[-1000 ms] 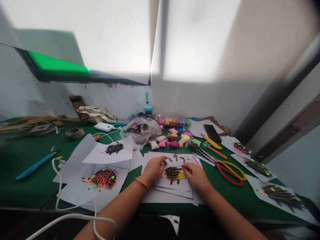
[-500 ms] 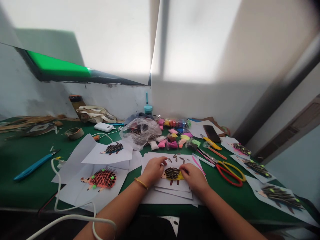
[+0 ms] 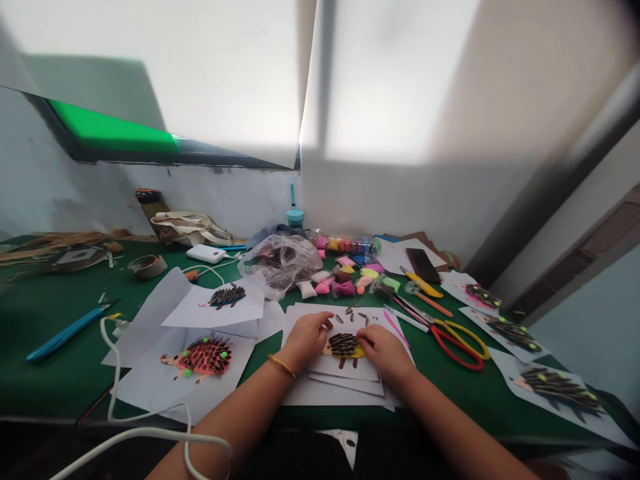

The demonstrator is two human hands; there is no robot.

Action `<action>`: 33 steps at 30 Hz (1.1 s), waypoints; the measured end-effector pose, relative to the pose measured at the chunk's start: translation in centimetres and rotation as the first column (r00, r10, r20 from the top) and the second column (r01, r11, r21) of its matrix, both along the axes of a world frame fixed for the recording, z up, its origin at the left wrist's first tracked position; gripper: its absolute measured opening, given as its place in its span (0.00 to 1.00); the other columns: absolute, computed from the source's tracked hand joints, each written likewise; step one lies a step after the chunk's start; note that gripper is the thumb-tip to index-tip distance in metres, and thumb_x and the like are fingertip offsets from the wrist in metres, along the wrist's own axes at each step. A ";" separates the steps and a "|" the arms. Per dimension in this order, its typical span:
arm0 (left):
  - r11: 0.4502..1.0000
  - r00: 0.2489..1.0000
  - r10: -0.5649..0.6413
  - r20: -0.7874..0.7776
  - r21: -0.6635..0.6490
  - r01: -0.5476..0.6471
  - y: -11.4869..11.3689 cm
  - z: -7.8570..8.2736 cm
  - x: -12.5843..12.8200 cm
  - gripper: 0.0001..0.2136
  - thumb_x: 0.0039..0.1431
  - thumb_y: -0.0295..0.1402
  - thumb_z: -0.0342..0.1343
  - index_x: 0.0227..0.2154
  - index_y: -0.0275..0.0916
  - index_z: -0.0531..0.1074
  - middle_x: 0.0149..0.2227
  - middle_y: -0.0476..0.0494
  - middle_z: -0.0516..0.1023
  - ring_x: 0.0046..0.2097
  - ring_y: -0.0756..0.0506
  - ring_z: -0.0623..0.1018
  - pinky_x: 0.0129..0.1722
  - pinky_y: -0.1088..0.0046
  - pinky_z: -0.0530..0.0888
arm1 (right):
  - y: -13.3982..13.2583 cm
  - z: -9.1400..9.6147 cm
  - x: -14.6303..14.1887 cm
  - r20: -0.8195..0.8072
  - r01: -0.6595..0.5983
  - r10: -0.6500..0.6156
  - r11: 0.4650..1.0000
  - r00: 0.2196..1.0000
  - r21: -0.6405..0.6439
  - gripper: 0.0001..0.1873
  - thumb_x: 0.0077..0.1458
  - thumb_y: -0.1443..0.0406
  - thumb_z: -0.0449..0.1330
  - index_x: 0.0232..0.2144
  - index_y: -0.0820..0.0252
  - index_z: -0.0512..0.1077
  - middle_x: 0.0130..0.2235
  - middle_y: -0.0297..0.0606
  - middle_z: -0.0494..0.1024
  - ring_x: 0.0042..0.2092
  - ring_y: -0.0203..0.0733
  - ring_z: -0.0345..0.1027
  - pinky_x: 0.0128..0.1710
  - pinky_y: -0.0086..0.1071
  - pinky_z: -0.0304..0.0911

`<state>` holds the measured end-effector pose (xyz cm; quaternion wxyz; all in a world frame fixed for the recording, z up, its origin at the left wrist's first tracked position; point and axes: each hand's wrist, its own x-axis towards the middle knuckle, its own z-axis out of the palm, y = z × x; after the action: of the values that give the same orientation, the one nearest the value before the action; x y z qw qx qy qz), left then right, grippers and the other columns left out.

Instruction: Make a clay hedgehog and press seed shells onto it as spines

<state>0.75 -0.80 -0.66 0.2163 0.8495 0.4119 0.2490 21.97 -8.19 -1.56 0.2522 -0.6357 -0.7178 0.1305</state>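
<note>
A hedgehog picture [image 3: 345, 345] lies between my hands on stacked white paper [image 3: 345, 392]. Its yellow body is partly covered with dark striped sunflower seeds, and two brown feet stick out below. My left hand [image 3: 306, 341] rests on the paper at the hedgehog's head side, index finger and thumb apart. At the yellow rear edge, my right hand [image 3: 383, 350] has its thumb and fingertips pinched together; whatever is between them is hidden. Several loose sunflower seeds [image 3: 351, 316] lie on the paper just above the picture.
Finished-looking hedgehog pictures lie left [image 3: 204, 358] and right [image 3: 560, 390]. Red-yellow scissors [image 3: 460, 343] and a yellow cutter [image 3: 425, 285] are beside my right hand. Behind are coloured clay packets [image 3: 344, 288], a plastic bag of seeds [image 3: 280, 263] and a phone [image 3: 423, 265]. A white cable [image 3: 117, 373] crosses the left front.
The whole view has shifted very slightly. Both hands keep nearly the same place and pose over the hedgehog picture.
</note>
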 end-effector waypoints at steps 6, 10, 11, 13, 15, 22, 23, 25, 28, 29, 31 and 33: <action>1.000 1.000 -0.004 -0.018 -0.016 0.004 -0.1 0.2 -0.1 0.23 0.53 0.20 0.47 0.51 0.41 0.72 0.42 0.48 0.81 0.45 0.45 0.76 0.51 0.68 0.69 | -0.3 -0.6 0.5 -0.121 0.024 -0.020 0.999 0.992 0.029 0.13 0.58 0.64 0.53 0.40 0.57 0.75 0.38 0.39 0.77 0.41 0.43 0.69 0.43 0.35 0.63; 1.000 1.000 -0.003 -0.018 -0.017 0.002 -0.1 0.3 0.0 0.23 0.53 0.20 0.47 0.51 0.42 0.72 0.42 0.49 0.81 0.45 0.45 0.77 0.51 0.68 0.69 | -0.5 -0.8 1.0 -0.165 0.078 -0.070 0.996 0.984 0.041 0.12 0.56 0.63 0.54 0.40 0.58 0.74 0.36 0.39 0.75 0.38 0.43 0.69 0.39 0.35 0.64; 1.000 1.000 -0.001 -0.018 -0.018 0.001 -0.1 0.3 0.0 0.23 0.53 0.20 0.47 0.51 0.42 0.72 0.42 0.49 0.81 0.45 0.45 0.77 0.51 0.68 0.69 | -0.5 -0.7 1.1 -0.158 0.074 -0.065 0.996 0.985 0.047 0.11 0.56 0.63 0.54 0.38 0.58 0.75 0.35 0.39 0.75 0.38 0.43 0.69 0.38 0.35 0.64; 1.000 1.000 0.001 -0.019 -0.018 -0.001 -0.1 0.2 0.0 0.23 0.53 0.20 0.47 0.51 0.42 0.72 0.42 0.48 0.81 0.45 0.45 0.77 0.51 0.68 0.69 | -0.5 -0.5 1.1 -0.132 0.050 -0.043 0.997 0.990 0.052 0.10 0.57 0.63 0.53 0.34 0.57 0.75 0.35 0.39 0.75 0.38 0.43 0.68 0.38 0.35 0.63; 1.000 1.000 -0.002 -0.020 -0.017 0.001 -0.1 0.2 0.0 0.23 0.53 0.20 0.47 0.51 0.42 0.72 0.42 0.48 0.81 0.45 0.45 0.77 0.51 0.69 0.69 | -0.4 -0.3 0.9 -0.100 0.026 -0.021 0.999 0.995 0.043 0.11 0.58 0.63 0.52 0.33 0.56 0.75 0.35 0.38 0.74 0.39 0.43 0.68 0.39 0.35 0.62; 1.000 1.000 -0.004 -0.017 -0.004 0.004 -0.1 0.2 0.0 0.23 0.53 0.20 0.47 0.51 0.42 0.72 0.42 0.48 0.81 0.44 0.46 0.77 0.51 0.69 0.69 | -0.3 0.1 0.5 0.006 -0.012 0.011 0.999 1.000 0.047 0.11 0.60 0.66 0.51 0.33 0.57 0.73 0.36 0.39 0.73 0.41 0.42 0.67 0.41 0.34 0.60; 1.000 1.000 -0.002 -0.019 -0.004 0.002 -0.1 0.2 0.0 0.23 0.52 0.20 0.47 0.51 0.42 0.72 0.42 0.48 0.81 0.44 0.46 0.77 0.51 0.69 0.69 | -0.2 0.1 0.4 0.020 -0.015 0.014 0.998 1.000 0.053 0.11 0.61 0.66 0.50 0.33 0.58 0.73 0.36 0.39 0.73 0.41 0.42 0.67 0.41 0.34 0.60; 1.000 1.000 -0.001 -0.020 -0.002 0.001 -0.1 0.1 0.0 0.23 0.53 0.20 0.47 0.51 0.42 0.72 0.42 0.49 0.81 0.44 0.45 0.77 0.51 0.69 0.69 | -0.2 0.1 0.4 0.043 -0.014 0.012 0.998 0.999 0.058 0.11 0.61 0.66 0.50 0.33 0.58 0.73 0.36 0.38 0.73 0.41 0.42 0.67 0.41 0.34 0.60; 1.000 1.000 0.003 -0.022 -0.004 -0.003 0.0 0.1 0.1 0.23 0.53 0.20 0.47 0.51 0.42 0.72 0.42 0.48 0.81 0.45 0.45 0.77 0.51 0.68 0.69 | -0.2 0.0 0.3 0.054 -0.010 0.007 0.998 0.999 0.055 0.11 0.61 0.66 0.51 0.33 0.57 0.73 0.36 0.38 0.73 0.41 0.42 0.67 0.41 0.34 0.60; 1.000 1.000 0.005 -0.022 -0.007 -0.006 0.0 0.1 0.1 0.23 0.53 0.20 0.47 0.51 0.42 0.72 0.42 0.48 0.81 0.45 0.45 0.77 0.51 0.68 0.69 | -0.3 0.0 0.3 0.052 -0.009 0.006 0.999 0.999 0.054 0.11 0.61 0.66 0.51 0.33 0.57 0.73 0.36 0.38 0.73 0.41 0.42 0.67 0.41 0.34 0.60; 1.000 1.000 0.009 -0.023 -0.010 -0.009 0.0 0.1 0.1 0.23 0.53 0.20 0.47 0.51 0.42 0.72 0.42 0.48 0.81 0.45 0.45 0.77 0.51 0.69 0.69 | -0.3 -0.1 0.3 0.032 -0.011 0.009 0.998 0.999 0.054 0.11 0.61 0.66 0.51 0.33 0.57 0.73 0.36 0.38 0.73 0.41 0.43 0.67 0.42 0.34 0.60; 1.000 1.000 0.006 -0.020 -0.009 -0.006 -0.1 0.2 0.0 0.23 0.54 0.20 0.47 0.51 0.42 0.72 0.42 0.48 0.81 0.45 0.45 0.76 0.51 0.68 0.69 | -0.2 -0.2 0.4 -0.012 -0.022 0.023 0.998 1.000 0.056 0.11 0.61 0.66 0.51 0.34 0.58 0.74 0.36 0.39 0.73 0.41 0.43 0.67 0.42 0.34 0.61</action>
<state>0.79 -0.89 -0.46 0.2154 0.8496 0.4177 0.2393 22.40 -8.42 -1.81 0.2729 -0.6196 -0.7266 0.1172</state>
